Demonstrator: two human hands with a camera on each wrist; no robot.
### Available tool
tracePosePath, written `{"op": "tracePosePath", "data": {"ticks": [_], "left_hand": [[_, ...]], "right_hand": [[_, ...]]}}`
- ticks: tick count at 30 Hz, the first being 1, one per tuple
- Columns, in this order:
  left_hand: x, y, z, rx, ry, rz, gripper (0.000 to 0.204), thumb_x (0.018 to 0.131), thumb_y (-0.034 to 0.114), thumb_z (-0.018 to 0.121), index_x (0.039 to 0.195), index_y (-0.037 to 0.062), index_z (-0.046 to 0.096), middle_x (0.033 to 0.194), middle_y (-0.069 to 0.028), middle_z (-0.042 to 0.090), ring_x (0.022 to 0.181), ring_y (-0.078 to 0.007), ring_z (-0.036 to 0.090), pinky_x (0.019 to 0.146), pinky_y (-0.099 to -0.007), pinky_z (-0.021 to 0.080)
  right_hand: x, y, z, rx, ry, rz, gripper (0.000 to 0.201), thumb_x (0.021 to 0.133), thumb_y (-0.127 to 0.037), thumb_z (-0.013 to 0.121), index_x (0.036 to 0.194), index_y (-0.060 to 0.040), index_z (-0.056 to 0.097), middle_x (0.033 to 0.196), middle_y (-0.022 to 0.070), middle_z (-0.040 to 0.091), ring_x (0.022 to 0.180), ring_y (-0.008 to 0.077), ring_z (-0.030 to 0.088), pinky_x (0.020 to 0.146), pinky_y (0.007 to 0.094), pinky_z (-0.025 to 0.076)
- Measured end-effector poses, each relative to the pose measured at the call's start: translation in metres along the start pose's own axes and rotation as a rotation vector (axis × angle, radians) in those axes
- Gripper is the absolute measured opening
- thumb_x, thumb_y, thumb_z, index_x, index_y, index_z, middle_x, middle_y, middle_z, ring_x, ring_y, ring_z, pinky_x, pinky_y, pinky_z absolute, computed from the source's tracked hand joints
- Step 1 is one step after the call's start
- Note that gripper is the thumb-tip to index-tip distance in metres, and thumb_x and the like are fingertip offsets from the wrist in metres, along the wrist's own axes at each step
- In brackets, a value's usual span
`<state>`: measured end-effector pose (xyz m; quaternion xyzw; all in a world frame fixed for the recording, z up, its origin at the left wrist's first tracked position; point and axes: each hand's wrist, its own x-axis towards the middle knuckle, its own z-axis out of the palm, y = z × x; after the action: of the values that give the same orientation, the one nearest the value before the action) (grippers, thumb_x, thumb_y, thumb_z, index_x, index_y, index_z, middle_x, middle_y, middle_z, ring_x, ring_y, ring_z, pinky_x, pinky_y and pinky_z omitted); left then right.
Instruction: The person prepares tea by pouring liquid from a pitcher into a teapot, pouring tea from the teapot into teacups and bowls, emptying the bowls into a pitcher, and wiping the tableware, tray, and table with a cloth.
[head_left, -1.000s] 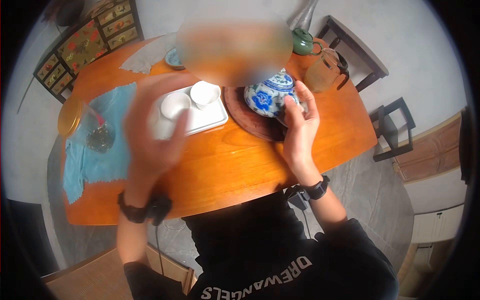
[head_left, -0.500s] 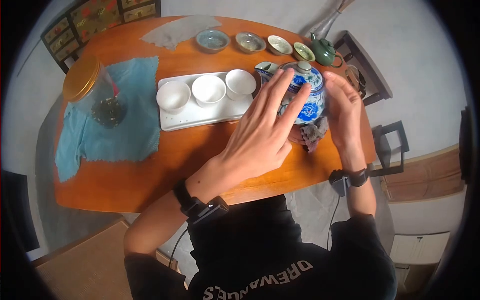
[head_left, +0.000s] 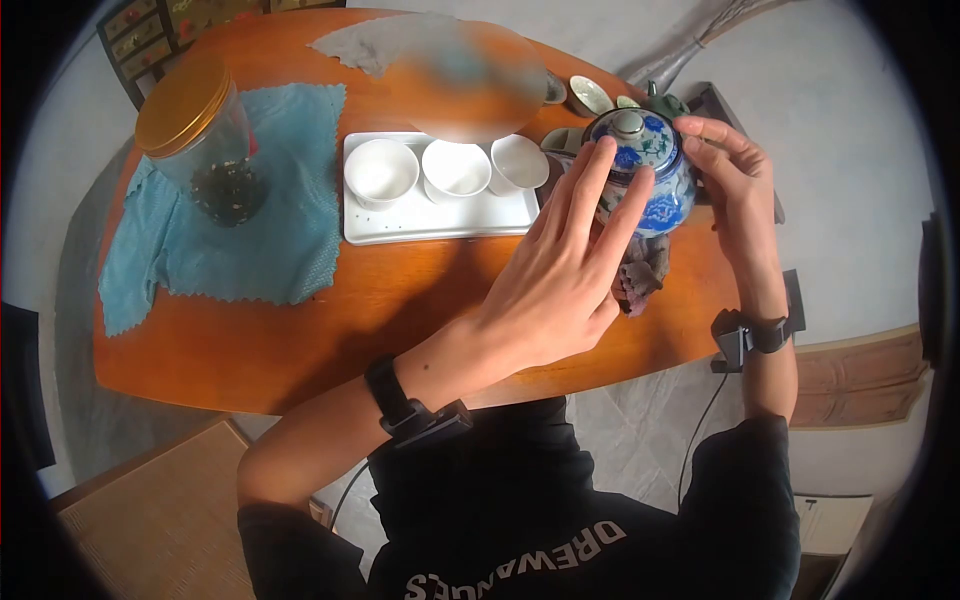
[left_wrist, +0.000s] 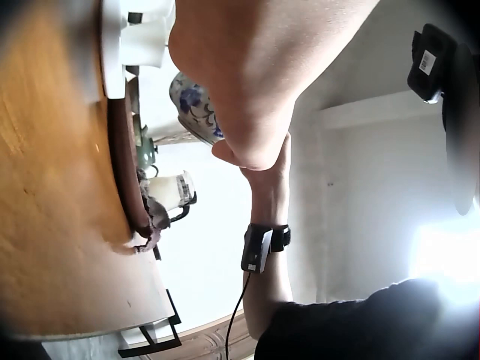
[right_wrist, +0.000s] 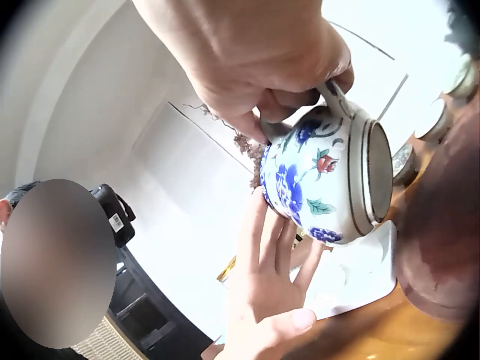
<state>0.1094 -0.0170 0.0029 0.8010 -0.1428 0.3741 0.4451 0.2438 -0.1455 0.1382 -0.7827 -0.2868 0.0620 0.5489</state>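
Observation:
A blue-and-white porcelain teapot (head_left: 660, 212) with a floral pattern and a lid is held up off the table. My right hand (head_left: 738, 185) grips its handle, which shows in the right wrist view, where the teapot (right_wrist: 300, 176) bares its unglazed base ring. My left hand (head_left: 560, 275) lies along the near left side of the pot, fingers straight, fingertips at its shoulder beside the lid. Beneath it in the right wrist view is a dark reddish-brown round tray (right_wrist: 435, 262). A crumpled grey-purple cloth (head_left: 642, 275) lies just under the pot.
Left of the hands, a white tray (head_left: 400, 233) holds three white cups (head_left: 382, 172). A gold-lidded jar (head_left: 185, 105) with dark dried bits stands on a blue cloth (head_left: 270, 255). Small bowls (head_left: 590, 96) and a green teapot (left_wrist: 145, 152) stand behind, near a glass pitcher (left_wrist: 166, 191).
My left hand has come from over the white tray to the teapot's side. The teapot has been raised with the right hand and sits further right in the head view, which has also shifted.

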Motion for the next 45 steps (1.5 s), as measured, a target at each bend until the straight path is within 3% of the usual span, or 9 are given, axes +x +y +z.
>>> {"op": "tracePosePath", "data": {"ticks": [6,18,20,22,29,32,33,37,45], "left_hand": [[0.001,-0.001,0.001,-0.008,0.015,0.013,0.107,0.072,-0.001,0.074,0.162,0.0016,0.017,0.161,-0.0332,0.008,0.149,-0.0551,0.021,0.121,-0.0561,0.03],[-0.002,-0.004,0.001,-0.026,0.011,0.006,0.105,0.072,-0.001,0.073,0.162,0.0025,0.019,0.161,-0.0328,0.01,0.148,-0.0552,0.023,0.12,-0.0571,0.032],[-0.001,-0.005,0.0,-0.003,0.031,0.007,0.103,0.071,-0.002,0.073,0.161,0.0027,0.022,0.161,-0.0315,0.012,0.148,-0.0541,0.023,0.121,-0.0576,0.03],[-0.001,-0.004,-0.003,0.023,0.042,0.015,0.101,0.071,-0.002,0.072,0.16,0.0028,0.024,0.16,-0.0309,0.014,0.148,-0.0537,0.022,0.121,-0.0578,0.029],[-0.001,0.002,-0.013,0.031,0.129,0.029,0.098,0.071,-0.002,0.073,0.158,0.0023,0.028,0.157,-0.0298,0.02,0.147,-0.0543,0.024,0.12,-0.0578,0.03],[-0.006,0.011,-0.017,0.029,0.168,-0.01,0.101,0.071,-0.003,0.074,0.159,0.0009,0.025,0.156,-0.0316,0.018,0.146,-0.0568,0.023,0.119,-0.0584,0.031],[-0.008,0.013,-0.018,0.03,0.182,-0.034,0.102,0.072,-0.003,0.075,0.159,-0.0005,0.022,0.156,-0.033,0.016,0.145,-0.0586,0.023,0.119,-0.0589,0.031],[-0.022,0.044,-0.023,0.03,0.167,-0.027,0.106,0.073,-0.002,0.076,0.159,-0.0057,0.016,0.155,-0.0383,0.009,0.143,-0.0624,0.022,0.117,-0.0609,0.03],[-0.04,0.031,-0.021,-0.026,0.222,-0.027,0.108,0.075,-0.003,0.074,0.162,-0.0038,0.009,0.156,-0.0393,0.007,0.143,-0.063,0.021,0.117,-0.0606,0.03]], "right_hand": [[0.01,-0.012,-0.008,-0.179,-0.114,-0.043,0.025,0.092,-0.009,0.072,0.114,0.002,0.075,0.077,0.0006,0.071,0.071,0.0044,0.065,0.067,0.0183,0.048],[0.005,0.002,-0.004,-0.125,-0.04,-0.063,0.026,0.092,-0.009,0.072,0.115,0.0023,0.075,0.081,0.0023,0.074,0.075,0.0064,0.068,0.069,0.0198,0.051],[0.0,0.018,0.004,-0.041,0.018,-0.049,0.027,0.092,-0.01,0.072,0.116,0.0033,0.075,0.083,0.0018,0.073,0.071,0.003,0.063,0.065,0.0173,0.047],[-0.002,0.032,0.008,0.123,0.139,-0.015,0.027,0.094,-0.012,0.072,0.116,0.0026,0.074,0.074,-0.008,0.06,0.057,-0.002,0.035,0.053,0.0189,0.025],[0.008,0.019,0.005,0.123,-0.021,-0.043,0.027,0.094,-0.013,0.071,0.116,0.0019,0.075,0.072,-0.0105,0.054,0.057,-0.0012,0.031,0.053,0.0199,0.023],[0.015,-0.001,0.018,-0.044,-0.121,-0.091,0.026,0.094,-0.013,0.071,0.115,0.0015,0.075,0.079,-0.0062,0.065,0.059,-0.0011,0.035,0.054,0.0203,0.025],[0.021,-0.002,0.015,-0.078,-0.178,-0.092,0.026,0.094,-0.013,0.071,0.114,0.0015,0.076,0.086,-0.0016,0.071,0.064,-0.0005,0.048,0.056,0.0183,0.034],[-0.007,-0.031,0.019,-0.096,-0.221,-0.114,0.024,0.095,-0.013,0.072,0.115,-0.0002,0.076,0.087,0.0018,0.074,0.078,0.0047,0.067,0.07,0.0204,0.052],[-0.012,-0.059,0.044,-0.309,-0.344,-0.139,0.024,0.094,-0.012,0.073,0.115,-0.0006,0.076,0.088,0.0042,0.076,0.078,0.0058,0.069,0.07,0.0205,0.055]]}}
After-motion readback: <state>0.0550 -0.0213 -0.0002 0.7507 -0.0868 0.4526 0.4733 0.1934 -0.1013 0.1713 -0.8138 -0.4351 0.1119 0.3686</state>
